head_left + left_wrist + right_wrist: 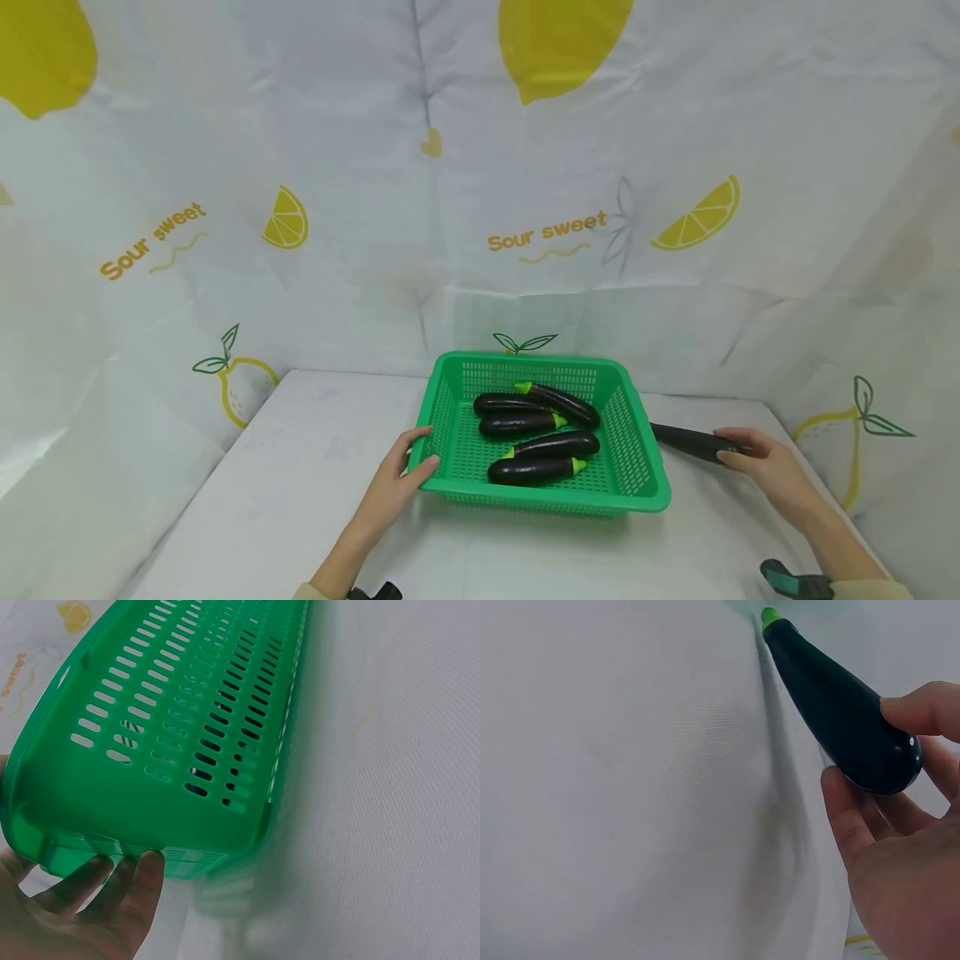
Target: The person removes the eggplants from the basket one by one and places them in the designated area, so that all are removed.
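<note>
A green plastic basket (540, 497) with slotted walls stands in the middle of the table. Inside it lie several dark purple eggplants (528, 472) with light green stems. My left hand (393, 479) grips the basket's left rim, thumb on top; in the left wrist view its fingers (139, 900) touch the outer wall. Right of the basket, my right hand (776, 471) holds another eggplant (693, 442) by its thick end, between thumb and fingers. The right wrist view shows that eggplant's green stem (770, 615) pointing away from the hand; in the head view the basket hides the stem.
The table (300, 500) has a white cover. Behind it and at both sides hangs a white sheet (360, 275) printed with lemons and lettering. Dark straps (798, 581) sit at both wrists.
</note>
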Demonstrator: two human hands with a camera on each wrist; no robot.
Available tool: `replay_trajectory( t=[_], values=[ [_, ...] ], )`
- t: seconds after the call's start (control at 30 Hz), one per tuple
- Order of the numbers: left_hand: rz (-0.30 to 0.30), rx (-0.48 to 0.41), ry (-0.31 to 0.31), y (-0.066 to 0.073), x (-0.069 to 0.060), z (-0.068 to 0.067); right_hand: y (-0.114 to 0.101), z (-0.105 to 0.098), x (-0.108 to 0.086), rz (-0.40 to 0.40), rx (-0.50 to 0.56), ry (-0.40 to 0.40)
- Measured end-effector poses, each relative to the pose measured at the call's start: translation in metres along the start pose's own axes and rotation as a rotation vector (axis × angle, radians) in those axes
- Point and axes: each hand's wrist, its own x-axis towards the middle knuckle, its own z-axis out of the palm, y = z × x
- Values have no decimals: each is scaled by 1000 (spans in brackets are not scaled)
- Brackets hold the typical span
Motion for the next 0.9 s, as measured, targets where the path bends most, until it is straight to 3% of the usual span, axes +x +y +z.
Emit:
replay_trajectory(
  t=[0.43,0.9],
  values=[
    [-11,-14,-10,-2,0,1,10,3,6,41,71,-61],
    [9,-2,-7,-1,0,0,11,6,11,38,38,-16]
  ],
)
